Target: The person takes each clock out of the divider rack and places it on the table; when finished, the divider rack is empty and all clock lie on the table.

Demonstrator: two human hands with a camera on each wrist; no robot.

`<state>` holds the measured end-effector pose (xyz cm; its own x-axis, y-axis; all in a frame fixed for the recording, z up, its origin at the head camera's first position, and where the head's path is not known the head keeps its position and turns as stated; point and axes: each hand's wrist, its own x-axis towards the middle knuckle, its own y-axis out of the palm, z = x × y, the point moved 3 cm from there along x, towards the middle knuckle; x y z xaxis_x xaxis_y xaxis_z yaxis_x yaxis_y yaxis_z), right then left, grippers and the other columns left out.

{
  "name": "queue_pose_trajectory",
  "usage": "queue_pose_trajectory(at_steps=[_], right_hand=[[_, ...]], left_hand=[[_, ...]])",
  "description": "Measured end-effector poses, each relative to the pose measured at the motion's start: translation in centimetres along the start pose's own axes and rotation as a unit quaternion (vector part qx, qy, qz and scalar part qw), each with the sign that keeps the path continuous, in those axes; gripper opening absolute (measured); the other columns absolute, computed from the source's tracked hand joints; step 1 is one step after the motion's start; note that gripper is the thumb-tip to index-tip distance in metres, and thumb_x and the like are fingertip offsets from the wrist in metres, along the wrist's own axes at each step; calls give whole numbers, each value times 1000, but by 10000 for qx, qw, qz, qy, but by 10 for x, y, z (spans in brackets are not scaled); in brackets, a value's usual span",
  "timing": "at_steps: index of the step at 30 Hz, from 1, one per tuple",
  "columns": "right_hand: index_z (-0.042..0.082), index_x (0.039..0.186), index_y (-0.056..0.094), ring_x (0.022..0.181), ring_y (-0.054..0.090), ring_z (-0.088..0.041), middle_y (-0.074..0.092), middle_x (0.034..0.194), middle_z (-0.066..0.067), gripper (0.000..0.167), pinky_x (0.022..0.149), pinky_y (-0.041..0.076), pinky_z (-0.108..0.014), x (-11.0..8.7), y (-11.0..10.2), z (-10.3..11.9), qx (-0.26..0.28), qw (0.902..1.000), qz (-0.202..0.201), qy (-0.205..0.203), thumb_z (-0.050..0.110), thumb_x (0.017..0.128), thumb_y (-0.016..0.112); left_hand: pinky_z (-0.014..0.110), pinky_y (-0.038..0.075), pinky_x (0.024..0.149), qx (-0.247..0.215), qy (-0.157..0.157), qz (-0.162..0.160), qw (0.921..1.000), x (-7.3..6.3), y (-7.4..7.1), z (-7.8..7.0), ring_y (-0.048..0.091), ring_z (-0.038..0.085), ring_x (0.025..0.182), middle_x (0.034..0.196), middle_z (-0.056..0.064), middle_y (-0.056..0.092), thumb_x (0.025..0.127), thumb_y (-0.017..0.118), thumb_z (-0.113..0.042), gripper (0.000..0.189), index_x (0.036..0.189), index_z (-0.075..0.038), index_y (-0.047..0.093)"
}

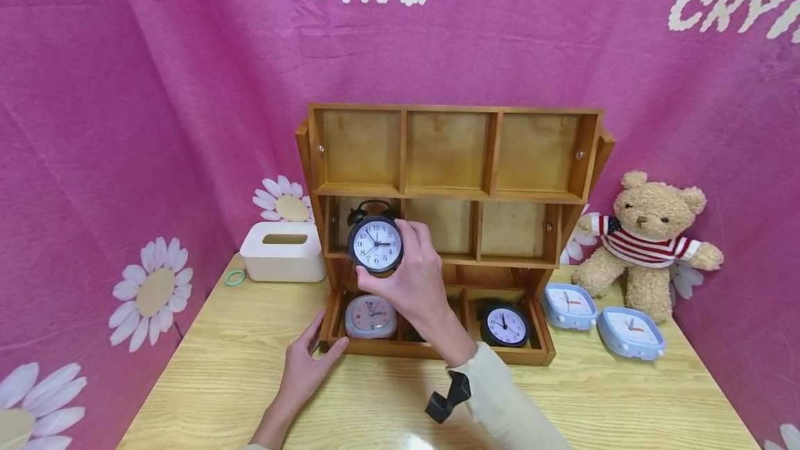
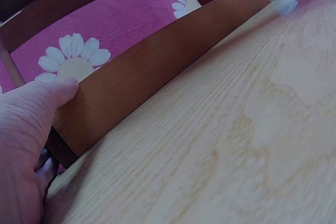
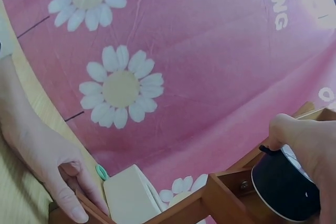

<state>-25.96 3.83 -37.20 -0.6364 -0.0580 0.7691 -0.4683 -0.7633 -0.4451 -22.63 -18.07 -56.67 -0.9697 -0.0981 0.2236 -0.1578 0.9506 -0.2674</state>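
1. Clock (image 1: 376, 244), black with twin bells, is pinched by the right hand (image 1: 406, 266), thumb opposite fingers, before the left compartment of the wooden rack (image 1: 446, 194), middle tier; whether it touches the rack cannot be told.
2. Left hand (image 1: 307, 365), thumb spread from fingers, rests at the rack's lower left corner.
3. A careless tilt could catch the bells on the tier above; a loosened pinch could drop the clock onto the pale clock (image 1: 371, 316) below.
4. White letters spell "CRYING" on the pink backdrop (image 1: 550, 68), repeated at right but cut off; the held dial's numerals read clearly, any brand does not.
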Motion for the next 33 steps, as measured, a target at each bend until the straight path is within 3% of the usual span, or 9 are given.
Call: queue_pose_trajectory(at_steps=[5,14,20,27,33], right_hand=[[0,134,59,96,69,-29,59,124,-15,85,79,65,-43,-13,-19,-3,224,9993,106,283,40,67,94],[4,133,59,104,66,-29,58,127,-13,84,86,62,-44,-36,-48,-13,306,9957,225,842,33,64,96],[5,134,60,107,62,-24,58,126,-12,85,84,60,-44,-52,-73,-24,282,9955,110,897,32,61,96],[3,134,63,104,59,-22,60,118,-14,84,84,50,-22,-67,-113,-45,-37,9971,-356,675,23,58,93],[2,135,63,106,52,-19,59,119,-18,87,86,43,-14,-78,-146,-64,-53,9952,-575,785,15,54,92]], left_hand=[[49,43,112,35,-37,24,10000,-1,0,2,49,41,140,155,23,48,91,84,-22,77,154,2,47],[49,43,112,-59,2,20,10000,-2,1,2,49,40,140,155,22,49,92,83,-21,75,154,2,48],[49,42,112,-89,9,16,10000,-2,3,3,49,40,140,155,23,48,91,84,-20,76,153,3,47],[48,43,112,-76,38,26,10000,-1,1,1,49,41,140,155,24,48,91,84,-20,77,154,4,47],[48,43,112,-24,36,69,10000,0,-1,1,49,41,140,156,24,47,92,83,-21,77,155,3,46]])
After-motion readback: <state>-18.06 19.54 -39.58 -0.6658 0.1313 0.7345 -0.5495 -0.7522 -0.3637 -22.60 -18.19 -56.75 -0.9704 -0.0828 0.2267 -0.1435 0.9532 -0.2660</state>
